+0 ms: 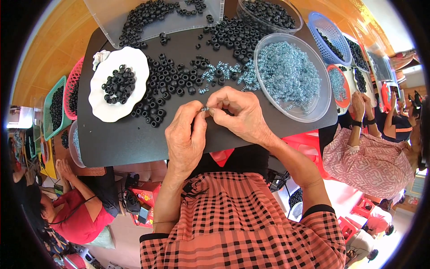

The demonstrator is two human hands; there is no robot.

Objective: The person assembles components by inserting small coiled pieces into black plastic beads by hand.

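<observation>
My left hand (186, 130) and my right hand (239, 115) meet over the near edge of the dark table. Between their fingertips they pinch a small metal spring (204, 108); whether it sits against a black piece is too small to tell. Just beyond, loose springs (219, 71) lie scattered among round black plastic pieces with holes (172, 78). To the right, a clear round tub (326, 89) is heaped with bluish springs (291, 74). On the left stands a white scalloped plate (101, 101) with faceted black pieces (119, 84) in its middle.
A clear bin (103, 22) of black pieces lies at the far side, beside another clear tub (293, 28). A blue basket (324, 33) stands far right; pink (74, 74) and green baskets (50, 107) stand left. Co-workers (80, 210) (367, 157) sit on both sides.
</observation>
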